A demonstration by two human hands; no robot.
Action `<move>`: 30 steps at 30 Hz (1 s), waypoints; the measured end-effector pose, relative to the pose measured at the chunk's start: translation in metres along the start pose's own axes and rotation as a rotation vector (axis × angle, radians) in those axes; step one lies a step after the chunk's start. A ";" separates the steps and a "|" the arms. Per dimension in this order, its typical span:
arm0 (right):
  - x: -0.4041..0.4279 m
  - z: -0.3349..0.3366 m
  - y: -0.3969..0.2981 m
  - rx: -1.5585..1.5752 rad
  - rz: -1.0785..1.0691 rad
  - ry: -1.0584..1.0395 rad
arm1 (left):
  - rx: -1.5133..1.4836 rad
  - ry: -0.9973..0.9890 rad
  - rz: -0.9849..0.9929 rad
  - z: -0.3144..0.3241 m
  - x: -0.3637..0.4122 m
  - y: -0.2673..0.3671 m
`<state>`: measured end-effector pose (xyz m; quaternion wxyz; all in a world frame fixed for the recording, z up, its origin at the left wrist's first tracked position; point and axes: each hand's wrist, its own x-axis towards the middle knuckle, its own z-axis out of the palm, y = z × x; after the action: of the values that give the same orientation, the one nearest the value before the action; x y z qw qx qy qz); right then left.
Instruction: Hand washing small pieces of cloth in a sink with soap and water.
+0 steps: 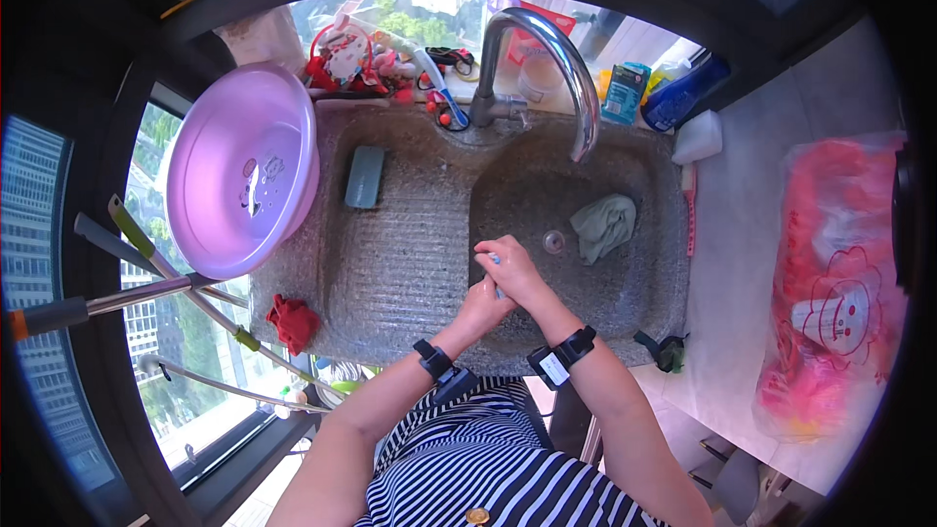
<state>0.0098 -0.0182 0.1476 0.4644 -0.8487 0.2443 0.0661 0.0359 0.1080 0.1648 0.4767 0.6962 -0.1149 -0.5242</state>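
Note:
Both of my hands meet over the ridge between the washboard side and the basin of a speckled stone sink [399, 282]. My right hand [510, 271] is closed around a small blue-and-white object [495, 259], mostly hidden by the fingers. Just below and left, my left hand [483, 309] touches it, its fingers curled; whether it grips the same object cannot be made out. A crumpled pale green cloth [605, 228] lies in the basin beside the drain [554, 241]. On the washboard side, a grey-green soap box or bar [364, 176] rests near the upper left corner.
A chrome faucet [545, 22] arches over the basin. A purple plastic basin [241, 168] leans at the left, above mop handles [139, 296] and a red cloth [293, 323]. Bottles, a brush [443, 91] and trinkets line the sill. A red plastic bag [834, 285] lies on the right counter.

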 end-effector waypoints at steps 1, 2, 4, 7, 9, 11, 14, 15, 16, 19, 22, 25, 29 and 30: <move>-0.002 -0.003 -0.005 -0.015 0.012 -0.050 | -0.057 -0.026 -0.025 0.000 -0.002 -0.002; -0.005 -0.008 -0.012 -0.028 0.028 -0.096 | -0.110 -0.058 -0.050 -0.001 -0.003 -0.004; -0.010 -0.018 -0.011 0.267 0.027 -0.187 | -0.213 -0.128 -0.100 -0.002 -0.003 -0.008; -0.020 -0.039 0.002 1.077 -0.023 -0.319 | -0.780 -0.420 -0.302 -0.025 -0.014 -0.012; -0.039 -0.035 0.012 1.289 -0.080 -0.417 | -1.116 -0.625 -0.408 -0.026 -0.025 -0.004; -0.048 -0.022 0.006 1.513 -0.217 -0.452 | -1.298 -0.795 -0.404 -0.018 -0.028 -0.005; -0.056 -0.024 -0.024 1.568 -0.208 -0.447 | -1.427 -0.930 -0.431 -0.004 -0.036 -0.004; -0.057 -0.028 -0.024 1.527 -0.146 -0.485 | -1.433 -0.942 -0.453 -0.003 -0.038 -0.004; -0.056 -0.031 -0.021 1.485 -0.124 -0.471 | -1.440 -0.953 -0.476 -0.002 -0.039 -0.005; -0.051 -0.040 -0.014 1.399 -0.051 -0.448 | -1.279 -0.804 -0.355 -0.002 -0.049 0.018; -0.044 -0.052 -0.024 1.286 0.015 -0.433 | -1.062 -0.711 -0.352 -0.005 -0.037 0.019; -0.034 -0.050 -0.016 1.050 0.081 -0.346 | -0.893 -0.669 -0.397 0.002 -0.016 0.018; -0.017 -0.039 -0.001 0.910 0.209 -0.149 | -0.706 -0.526 -0.400 0.015 0.006 0.019; -0.013 -0.035 0.003 0.881 0.227 -0.111 | -0.613 -0.459 -0.368 0.018 0.010 0.016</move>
<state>-0.0070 -0.0433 0.1691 0.7833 -0.5331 0.3154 0.0518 0.0303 0.0834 0.1712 0.5224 0.3964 0.0693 -0.7518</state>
